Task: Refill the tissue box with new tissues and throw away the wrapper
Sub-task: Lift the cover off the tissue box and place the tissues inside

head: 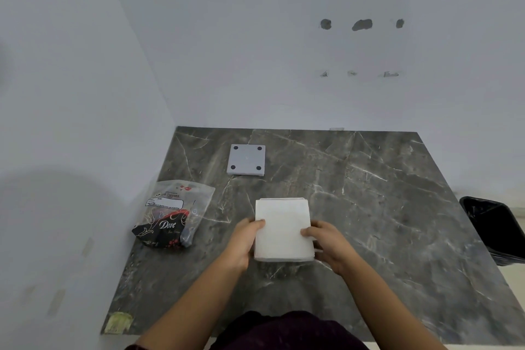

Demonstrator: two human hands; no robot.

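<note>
A white stack of tissues [282,229] sits in the middle of the dark marble table [369,207], seemingly inside a white tissue box whose rim shows at the bottom and far edges. My left hand [245,241] grips its left side and my right hand [326,244] grips its right side. The empty plastic tissue wrapper [170,216], clear with a dark printed part, lies crumpled on the table to the left. A grey square box base plate [246,160] with round black feet lies upside down farther back.
A black bin with a black liner [494,230] stands on the floor off the table's right edge. White walls close the table at the back and left. A yellowish patch [118,321] marks the table's near left corner.
</note>
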